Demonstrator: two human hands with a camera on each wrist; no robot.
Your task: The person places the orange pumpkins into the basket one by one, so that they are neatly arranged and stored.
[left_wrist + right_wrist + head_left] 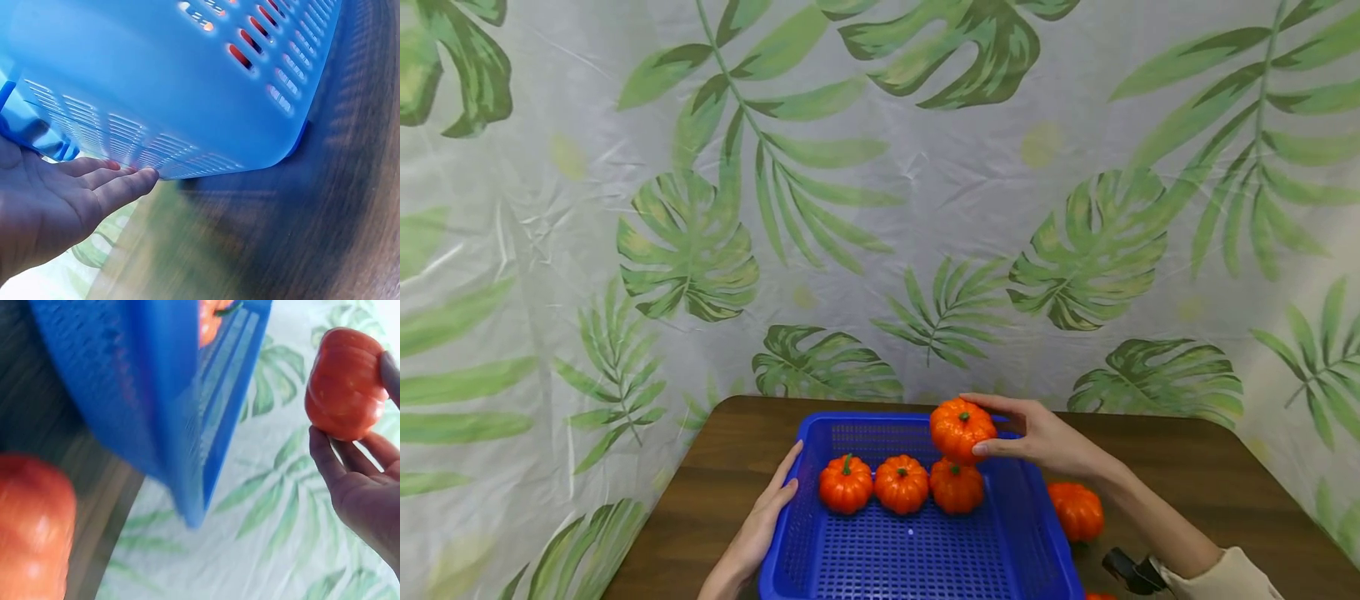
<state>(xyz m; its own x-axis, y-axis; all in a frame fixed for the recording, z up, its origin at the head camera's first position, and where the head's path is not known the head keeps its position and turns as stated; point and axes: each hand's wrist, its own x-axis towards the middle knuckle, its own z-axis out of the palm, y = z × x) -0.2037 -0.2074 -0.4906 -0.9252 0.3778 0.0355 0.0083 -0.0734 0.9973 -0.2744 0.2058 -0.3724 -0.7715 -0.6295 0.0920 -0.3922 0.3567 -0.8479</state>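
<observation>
Right hand [1033, 429] pinched 1 pumpkin [961, 431] between thumb and fingers. Left hand [762, 525], fingers extended, touched the basket [910, 567]; only head view showed 3 pumpkins [902, 485] lined inside.

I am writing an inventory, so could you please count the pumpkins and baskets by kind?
Pumpkins: 5, leaving out an orange sliver cut off at the head view's bottom edge
Blue baskets: 1
Total: 6
</observation>
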